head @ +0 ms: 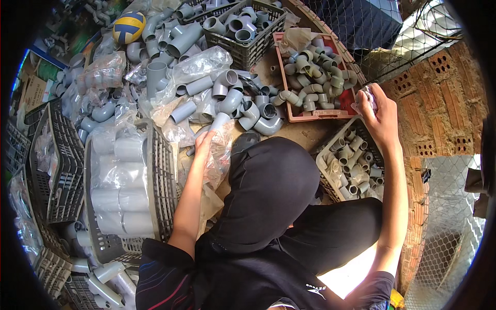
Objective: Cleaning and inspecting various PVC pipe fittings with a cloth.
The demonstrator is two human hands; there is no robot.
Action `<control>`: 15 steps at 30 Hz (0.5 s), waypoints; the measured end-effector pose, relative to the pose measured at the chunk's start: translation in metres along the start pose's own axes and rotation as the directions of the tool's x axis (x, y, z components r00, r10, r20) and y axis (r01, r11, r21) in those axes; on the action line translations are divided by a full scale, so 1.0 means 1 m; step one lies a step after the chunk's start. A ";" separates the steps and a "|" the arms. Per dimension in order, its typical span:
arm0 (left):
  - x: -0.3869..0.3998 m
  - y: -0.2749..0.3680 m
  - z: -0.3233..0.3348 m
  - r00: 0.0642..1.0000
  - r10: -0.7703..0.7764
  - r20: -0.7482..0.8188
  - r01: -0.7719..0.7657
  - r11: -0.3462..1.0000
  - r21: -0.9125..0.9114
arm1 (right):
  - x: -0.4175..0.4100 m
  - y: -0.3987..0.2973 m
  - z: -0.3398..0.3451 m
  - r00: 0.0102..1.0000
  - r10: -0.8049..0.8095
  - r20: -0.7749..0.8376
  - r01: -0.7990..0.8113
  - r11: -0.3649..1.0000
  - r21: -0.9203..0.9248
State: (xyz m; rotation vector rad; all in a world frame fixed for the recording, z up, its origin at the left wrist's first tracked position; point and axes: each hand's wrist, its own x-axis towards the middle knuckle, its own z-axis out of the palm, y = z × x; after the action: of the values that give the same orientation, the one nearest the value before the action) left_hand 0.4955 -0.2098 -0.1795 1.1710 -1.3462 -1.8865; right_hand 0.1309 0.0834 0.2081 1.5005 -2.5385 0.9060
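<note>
My left hand (204, 142) is at the plastic bags beside the pile, against a short grey PVC pipe fitting (220, 121); whether its fingers close on the fitting is hard to tell. Out to the right, my right hand (374, 106) grips a crumpled plastic wad (365, 100) above the corner of a red crate (321, 115) of grey elbow fittings (310, 73). Loose grey pipe elbows (269, 124) and tees lie in front of me among clear bags. A printed clear bag (219, 162) hangs below my left hand.
A dark crate (164, 186) with bagged grey pipe sections (130, 174) stands at the left. Another crate (323, 166) of small fittings is by my right knee. Behind are a black crate (252, 50) and a volleyball (129, 27). A brick wall (430, 104) and wire mesh border the right.
</note>
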 end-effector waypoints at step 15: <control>-0.017 0.134 0.034 0.950 -0.197 0.242 0.271 0.907 -0.321 | -0.009 -0.005 -0.020 0.998 0.006 -0.061 -0.004 0.999 0.042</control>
State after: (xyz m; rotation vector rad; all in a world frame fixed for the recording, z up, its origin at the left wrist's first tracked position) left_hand 0.4659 -0.2275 -0.0441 1.0108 -0.9364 -2.3594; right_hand 0.1346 0.0987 0.2241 1.4546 -2.4968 0.9960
